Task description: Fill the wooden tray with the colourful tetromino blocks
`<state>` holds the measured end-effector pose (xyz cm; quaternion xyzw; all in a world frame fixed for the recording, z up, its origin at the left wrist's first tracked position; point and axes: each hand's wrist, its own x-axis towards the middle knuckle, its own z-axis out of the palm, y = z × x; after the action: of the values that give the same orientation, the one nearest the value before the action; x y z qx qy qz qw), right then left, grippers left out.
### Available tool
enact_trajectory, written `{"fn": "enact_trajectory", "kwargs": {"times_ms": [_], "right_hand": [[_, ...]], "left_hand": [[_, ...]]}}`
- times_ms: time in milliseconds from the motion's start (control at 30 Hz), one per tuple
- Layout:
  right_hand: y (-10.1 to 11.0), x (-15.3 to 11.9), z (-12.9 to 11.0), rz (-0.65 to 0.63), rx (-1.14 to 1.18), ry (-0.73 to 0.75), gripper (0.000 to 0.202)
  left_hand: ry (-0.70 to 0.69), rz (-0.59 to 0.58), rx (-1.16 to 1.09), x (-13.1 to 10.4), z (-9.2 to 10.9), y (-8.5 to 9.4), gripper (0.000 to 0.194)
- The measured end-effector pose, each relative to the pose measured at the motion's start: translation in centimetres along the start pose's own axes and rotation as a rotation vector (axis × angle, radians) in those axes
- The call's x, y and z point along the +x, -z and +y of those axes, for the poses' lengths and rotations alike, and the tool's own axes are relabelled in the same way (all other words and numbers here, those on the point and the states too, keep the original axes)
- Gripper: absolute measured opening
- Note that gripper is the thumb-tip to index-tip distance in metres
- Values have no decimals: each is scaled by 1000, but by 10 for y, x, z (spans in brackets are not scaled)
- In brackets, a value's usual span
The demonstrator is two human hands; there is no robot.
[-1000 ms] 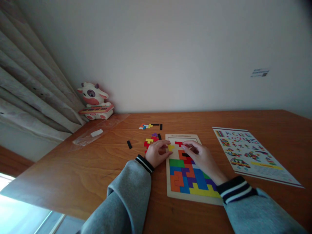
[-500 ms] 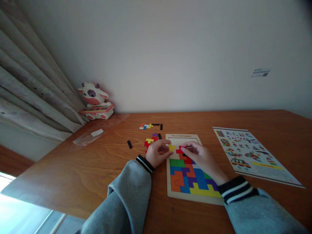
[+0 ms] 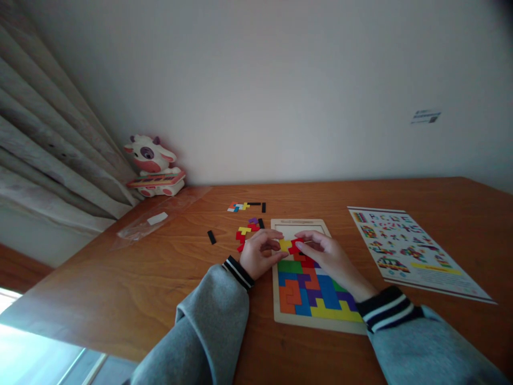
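Grey sleeves (image 3: 216, 321) with dark, white-striped cuffs enter at 8 and 4 o'clock from the middle of the puzzle board (image 3: 312, 324), the centre for all directions here; both are cut off by the lower edge. Pale-rimmed, the board lies flat on the tabletop (image 3: 192, 289), its near right corner hidden by the right cuff. Coloured pieces (image 3: 331, 294) fill its near part, some covered by the right hand (image 3: 334, 262).

That hand's thumb and forefinger are nearly together, pinching a red piece (image 3: 295, 246) at 11 o'clock on the board; the thumb hides part of it. At 10 o'clock, the left hand (image 3: 258, 255) curves in with thumb and forefinger clearly parted, a yellow piece (image 3: 285, 245) between their tips. Whether they press on it I cannot tell, nor whether yellow and red touch.

Toward 3 o'clock lies a printed sheet (image 3: 417, 251), its small text unreadable. Near 10 o'clock, loose red, yellow and purple pieces (image 3: 244, 230) are partly hidden behind the left hand, with a black piece (image 3: 211, 237) lying apart, farther left. Beyond them sits another small cluster (image 3: 240, 207), its shapes hard to separate. Farther toward 10 o'clock are clear plastic (image 3: 134, 233), faint in outline, and a cow toy (image 3: 154, 166) beside a curtain (image 3: 52, 139).
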<state>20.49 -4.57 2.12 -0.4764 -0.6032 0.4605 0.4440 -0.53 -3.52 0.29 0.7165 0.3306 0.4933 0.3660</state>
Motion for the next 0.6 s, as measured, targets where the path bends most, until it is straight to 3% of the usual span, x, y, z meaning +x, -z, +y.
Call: {"fn": "enact_trajectory", "kwargs": {"times_ms": [400, 600], "right_hand": [[-1, -2, 2, -61, 66, -36, 35], [-2, 0, 4, -14, 93, -1, 30]], "left_hand": [[-126, -36, 98, 1, 1, 1, 37], [-141, -35, 97, 1, 4, -1, 35]]}}
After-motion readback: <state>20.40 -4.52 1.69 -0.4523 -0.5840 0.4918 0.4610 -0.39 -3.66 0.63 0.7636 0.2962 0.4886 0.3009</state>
